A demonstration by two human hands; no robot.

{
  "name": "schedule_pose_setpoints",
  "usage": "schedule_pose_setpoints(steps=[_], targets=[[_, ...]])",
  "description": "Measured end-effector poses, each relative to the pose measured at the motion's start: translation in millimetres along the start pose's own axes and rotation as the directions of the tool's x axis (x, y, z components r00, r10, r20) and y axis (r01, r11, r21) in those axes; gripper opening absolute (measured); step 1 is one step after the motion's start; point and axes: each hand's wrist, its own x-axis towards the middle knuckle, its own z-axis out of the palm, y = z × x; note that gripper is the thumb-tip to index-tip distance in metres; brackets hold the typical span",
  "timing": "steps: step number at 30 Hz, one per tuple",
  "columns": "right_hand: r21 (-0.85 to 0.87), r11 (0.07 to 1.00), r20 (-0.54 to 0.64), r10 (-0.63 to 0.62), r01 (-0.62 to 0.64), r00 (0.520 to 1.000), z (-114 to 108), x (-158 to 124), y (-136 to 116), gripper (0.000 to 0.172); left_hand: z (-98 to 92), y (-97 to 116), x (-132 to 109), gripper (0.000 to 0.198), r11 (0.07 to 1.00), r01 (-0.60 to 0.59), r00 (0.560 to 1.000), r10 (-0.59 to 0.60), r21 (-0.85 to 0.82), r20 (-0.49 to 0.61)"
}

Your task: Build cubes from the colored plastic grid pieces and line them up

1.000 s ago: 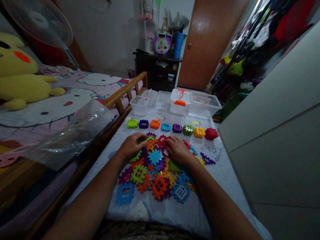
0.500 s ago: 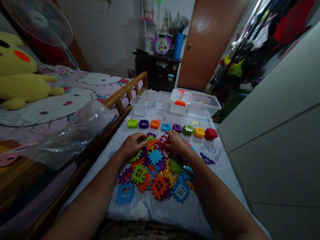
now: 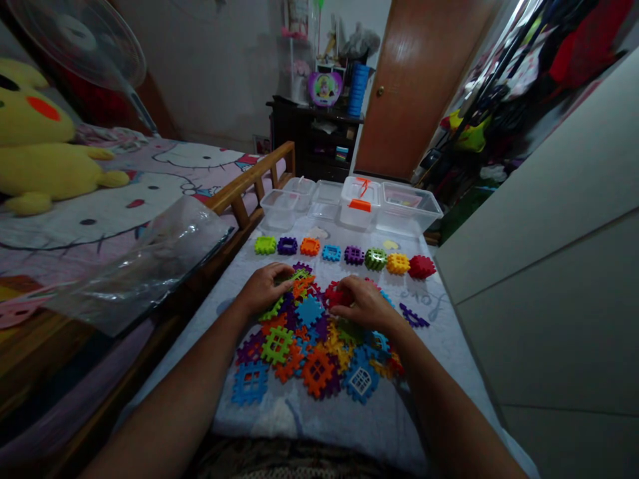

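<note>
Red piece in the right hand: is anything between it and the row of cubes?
Nothing visible. The right hand holds the red piece at the far edge of the pile; only bare bedsheet lies between it and the row of cubes.

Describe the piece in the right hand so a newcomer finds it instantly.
On the pale-covered table, this side of the row of built cubes, lies a pile of flat notched tiles. At the pile's far edge the right hand pinches the red tile. Neighbouring tiles are blue and orange and lie loose; this one is red and in the grip.
</note>
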Motion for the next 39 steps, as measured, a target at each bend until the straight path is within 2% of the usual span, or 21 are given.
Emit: schedule_pose_setpoints(steps=[3,7,12,17,20,22,24,27,34,39], targets=[[0.046,0.998,-0.060,0.035,-0.032,0.998,-4.6,-2.1,10.3,0.025,-0.2,-0.1,0.1,0.034,1.000,-0.012,1.000,0.011,0.013,0.011],[-0.036,0.999,-0.039,0.035,-0.036,0.999,-2.6,-1.7,13.2,0.045,-0.7,1.2,0.4,0.035,1.000,-0.011,1.000,0.010,0.024,0.020],[-0.092,0.991,-0.019,0.096,-0.097,0.995,8.2,2.4,2.2,0.028,-1.2,2.7,0.0,0.035,1.000,-0.007,1.000,0.007,0.012,0.012],[-0.030,0.996,-0.169,0.074,-0.080,0.983,2.1,-0.4,13.5,0.028,-1.6,2.9,0.2,0.036,1.000,-0.003,1.000,0.003,0.015,0.014],[-0.015,0.986,-0.305,0.156,-0.169,0.939,-12.5,-8.6,36.0,0.032,-1.9,4.2,0.5,0.036,1.000,-0.001,1.000,0.001,0.011,0.016],[-0.034,0.967,-0.342,0.225,-0.251,0.912,-20.9,-15.1,51.5,0.034,-1.7,4.5,0.5,0.036,1.000,0.003,1.000,-0.003,0.008,0.015],[-0.061,0.952,-0.319,0.267,-0.301,0.909,-24.8,-20.7,62.3,0.037,-1.2,3.9,0.5,0.036,1.000,0.004,1.000,-0.004,0.007,0.010],[-0.111,0.944,-0.249,0.276,-0.310,0.928,-21.9,-24.9,65.9,0.042,-0.7,1.8,0.4,0.036,1.000,0.003,1.000,-0.003,0.013,0.006],[-0.238,0.913,-0.165,0.299,-0.333,0.940,-13.0,-22.1,49.4,0.045,-0.8,0.2,0.7,0.036,1.000,-0.009,1.000,0.008,0.030,0.014],[-0.275,0.883,-0.200,0.334,-0.380,0.921,-8.0,-15.1,42.0,0.043,-0.1,0.3,1.0,0.035,1.000,-0.012,1.000,0.012,0.027,0.017]])
